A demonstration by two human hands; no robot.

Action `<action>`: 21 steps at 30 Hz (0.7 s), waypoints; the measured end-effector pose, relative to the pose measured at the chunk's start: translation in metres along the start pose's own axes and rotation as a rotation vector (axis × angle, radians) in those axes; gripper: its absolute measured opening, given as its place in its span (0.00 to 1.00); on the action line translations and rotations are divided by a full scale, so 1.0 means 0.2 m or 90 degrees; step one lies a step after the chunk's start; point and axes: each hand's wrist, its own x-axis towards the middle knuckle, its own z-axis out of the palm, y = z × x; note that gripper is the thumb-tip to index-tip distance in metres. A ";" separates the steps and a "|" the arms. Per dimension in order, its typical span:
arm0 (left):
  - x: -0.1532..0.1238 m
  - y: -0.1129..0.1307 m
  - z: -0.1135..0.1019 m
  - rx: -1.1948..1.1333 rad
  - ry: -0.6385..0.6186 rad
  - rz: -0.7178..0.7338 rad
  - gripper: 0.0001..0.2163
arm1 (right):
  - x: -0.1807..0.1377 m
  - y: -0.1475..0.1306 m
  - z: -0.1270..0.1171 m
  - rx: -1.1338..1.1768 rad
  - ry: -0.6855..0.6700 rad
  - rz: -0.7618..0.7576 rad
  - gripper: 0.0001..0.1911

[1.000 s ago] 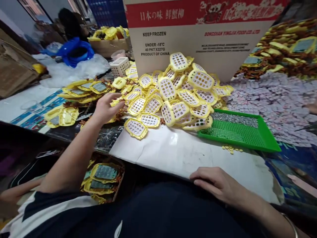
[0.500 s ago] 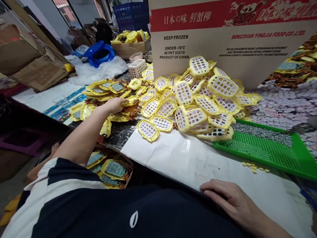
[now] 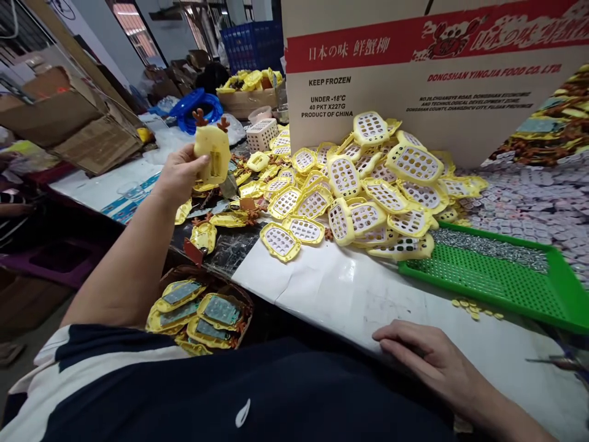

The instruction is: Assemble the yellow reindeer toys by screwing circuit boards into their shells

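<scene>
— What could go wrong?
— The shell (image 3: 213,142), pinched by the left fingers (image 3: 199,164) above the desk (image 3: 331,294), could be dropped if loosely held, its antlers (image 3: 199,118) snapped; right fingers (image 3: 400,331), slightly parted, are laid at the desk edge

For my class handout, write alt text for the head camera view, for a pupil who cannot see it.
A person's left hand holds up a yellow case with brown antlers; the right hand rests at a white work surface's edge. A pile of yellow shells with perforated white panels lies before a printed carton, beside a green tray.
</scene>
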 end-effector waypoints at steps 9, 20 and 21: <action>-0.33 0.45 0.31 -0.271 -0.191 -0.013 0.20 | 0.28 -0.19 0.04 0.375 0.094 0.052 0.15; -0.68 0.48 0.78 -0.546 -0.330 -0.095 0.14 | 0.32 -0.10 0.13 0.829 0.100 0.271 0.18; -0.69 0.46 0.79 -0.537 -0.322 -0.072 0.13 | 0.32 -0.08 0.12 0.795 0.128 0.265 0.17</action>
